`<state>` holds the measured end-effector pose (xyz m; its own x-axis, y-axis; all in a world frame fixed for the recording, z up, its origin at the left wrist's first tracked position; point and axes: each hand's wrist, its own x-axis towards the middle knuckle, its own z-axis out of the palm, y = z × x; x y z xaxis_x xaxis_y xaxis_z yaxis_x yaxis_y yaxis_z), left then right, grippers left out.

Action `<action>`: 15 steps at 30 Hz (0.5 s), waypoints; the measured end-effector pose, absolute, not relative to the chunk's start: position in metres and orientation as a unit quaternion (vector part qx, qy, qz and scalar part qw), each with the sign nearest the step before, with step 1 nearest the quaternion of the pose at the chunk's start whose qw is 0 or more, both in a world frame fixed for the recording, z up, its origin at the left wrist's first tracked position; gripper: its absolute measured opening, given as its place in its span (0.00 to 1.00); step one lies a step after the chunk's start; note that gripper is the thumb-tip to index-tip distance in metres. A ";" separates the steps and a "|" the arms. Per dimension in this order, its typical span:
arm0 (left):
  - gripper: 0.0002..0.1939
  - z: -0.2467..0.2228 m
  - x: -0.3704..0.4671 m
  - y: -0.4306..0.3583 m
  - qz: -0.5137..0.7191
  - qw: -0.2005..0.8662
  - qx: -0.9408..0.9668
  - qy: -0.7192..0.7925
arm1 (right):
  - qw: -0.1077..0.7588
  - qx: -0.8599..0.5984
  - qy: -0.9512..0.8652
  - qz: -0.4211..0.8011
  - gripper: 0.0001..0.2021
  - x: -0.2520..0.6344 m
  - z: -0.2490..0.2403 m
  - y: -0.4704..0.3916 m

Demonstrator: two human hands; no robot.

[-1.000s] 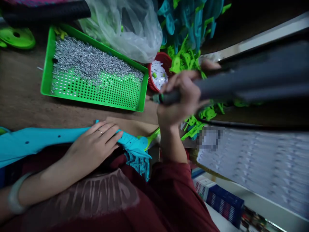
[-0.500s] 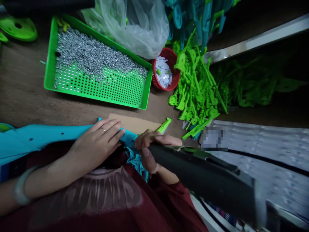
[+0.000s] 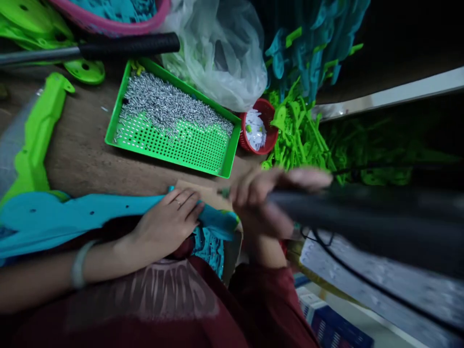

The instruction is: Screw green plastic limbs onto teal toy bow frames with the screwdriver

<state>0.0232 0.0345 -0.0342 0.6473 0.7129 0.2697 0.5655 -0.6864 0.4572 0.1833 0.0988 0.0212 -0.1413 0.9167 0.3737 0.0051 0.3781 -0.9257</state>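
My left hand lies over a long blue plastic part, its fingers wrapped across the edge and pressing it down. A ring and a pale bracelet show on that arm. My right hand, smeared by motion, is closed round the front of a dark, corded electric screwdriver. The tool's tip points left, apart from the blue part and just above its right end. Under that part is a flat piece of brown cardboard.
Behind my hands are a green perforated tray of small metal screws and a red basket of white pieces. Green plastic parts are heaped at right. A black-handled bar crosses the upper left. The screwdriver's cable runs right.
My right hand has drawn the screwdriver up and right, away from the blue part's end. My left hand stays on the part. The view has shifted, showing a green part at left.
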 end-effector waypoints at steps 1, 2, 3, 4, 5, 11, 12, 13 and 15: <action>0.17 -0.033 0.027 0.035 0.228 0.165 0.887 0.365 | 0.599 -0.344 -0.611 0.387 0.17 0.174 0.018 0.123; 0.18 -0.031 0.029 0.036 0.240 0.163 0.884 0.367 | 0.642 -0.336 -0.587 0.360 0.16 0.163 0.013 0.146; 0.19 -0.029 0.028 0.035 0.258 0.163 0.881 0.361 | 0.657 -0.334 -0.576 0.354 0.15 0.153 0.005 0.166; 0.19 -0.026 0.023 0.034 0.278 0.164 0.881 0.346 | 0.659 -0.335 -0.574 0.352 0.14 0.144 -0.003 0.183; 0.19 -0.024 0.015 0.032 0.301 0.166 0.881 0.324 | 0.653 -0.337 -0.577 0.357 0.14 0.136 -0.012 0.196; 0.08 -0.026 -0.050 0.000 0.355 0.512 0.748 0.228 | 0.610 -0.359 -0.602 0.370 0.16 0.129 -0.033 0.204; 0.07 -0.029 -0.056 -0.007 0.333 0.600 0.692 0.226 | 0.606 -0.361 -0.604 0.371 0.16 0.130 -0.033 0.203; 0.07 -0.031 -0.061 -0.013 0.305 0.673 0.635 0.227 | 0.603 -0.364 -0.604 0.372 0.15 0.131 -0.033 0.202; 0.09 -0.037 -0.069 -0.025 0.258 0.755 0.549 0.249 | 0.600 -0.376 -0.605 0.364 0.16 0.132 -0.035 0.202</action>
<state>-0.0689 -0.0254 -0.0374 0.7434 0.6624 -0.0926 -0.1154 0.2634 0.9578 0.1323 0.2021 -0.0353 0.0031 0.8923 0.4515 0.0183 0.4514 -0.8922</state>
